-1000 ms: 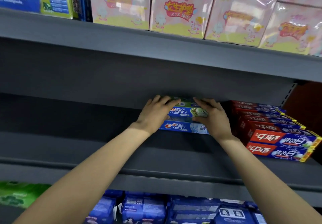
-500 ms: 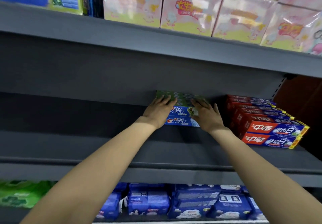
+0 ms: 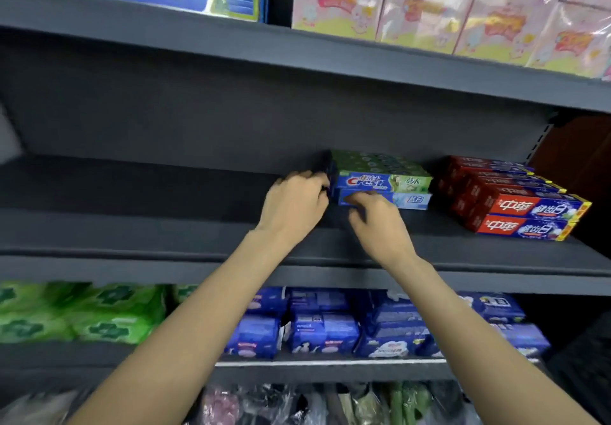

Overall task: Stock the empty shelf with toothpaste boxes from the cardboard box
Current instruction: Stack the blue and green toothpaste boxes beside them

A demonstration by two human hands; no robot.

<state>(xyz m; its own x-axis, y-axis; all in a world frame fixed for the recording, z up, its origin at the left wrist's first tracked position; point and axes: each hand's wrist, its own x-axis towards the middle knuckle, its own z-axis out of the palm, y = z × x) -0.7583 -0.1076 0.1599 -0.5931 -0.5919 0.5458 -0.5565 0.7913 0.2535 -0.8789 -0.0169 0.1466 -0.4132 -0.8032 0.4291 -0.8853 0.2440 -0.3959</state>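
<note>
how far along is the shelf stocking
Done: a red toothpaste stack and a Crest stack sit on the grey shelf. In hand: the left hand and right hand are at the Crest stack's left front corner. Left: the shelf's whole left side is unfilled.

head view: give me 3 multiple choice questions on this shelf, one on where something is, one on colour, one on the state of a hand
1. Where is the red toothpaste stack relative to the Crest boxes?
A. to their right
B. to their left
C. on the shelf below

2. What colour is the top face of the upper Crest box?
A. pink
B. green
C. black

3. What is the right hand doing?
A. lifting a red box
B. hanging at the person's side
C. fingers at the lower Crest box's front

Answers: 1 A, the red stack lies further right on the same shelf. 2 B, its top is green. 3 C, its fingertips meet that box's front face.
</note>
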